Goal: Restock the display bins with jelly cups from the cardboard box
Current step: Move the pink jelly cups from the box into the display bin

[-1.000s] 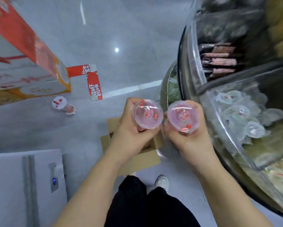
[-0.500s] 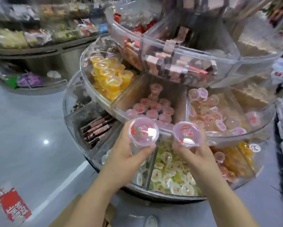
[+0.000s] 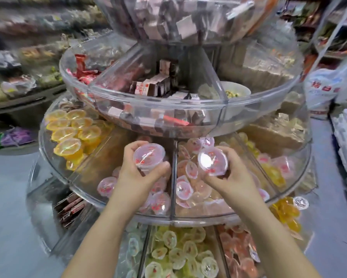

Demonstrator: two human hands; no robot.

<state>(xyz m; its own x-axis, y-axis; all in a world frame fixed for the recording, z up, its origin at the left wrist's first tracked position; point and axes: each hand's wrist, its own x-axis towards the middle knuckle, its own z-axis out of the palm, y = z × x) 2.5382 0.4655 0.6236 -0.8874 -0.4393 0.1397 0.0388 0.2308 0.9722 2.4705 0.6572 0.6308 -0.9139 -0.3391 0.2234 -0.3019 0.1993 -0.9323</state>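
Left hand (image 3: 140,173), right hand (image 3: 231,178) grip pink jelly cups (image 3: 148,156) over pink-filled bins (image 3: 173,217).

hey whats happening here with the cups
A person is restocking a tiered clear plastic display stand. The left hand grips a pink lidded jelly cup and the right hand grips another pink jelly cup. Both cups are held above the middle tier's bins of pink jelly cups, either side of a clear divider. Neither cup has been let go.
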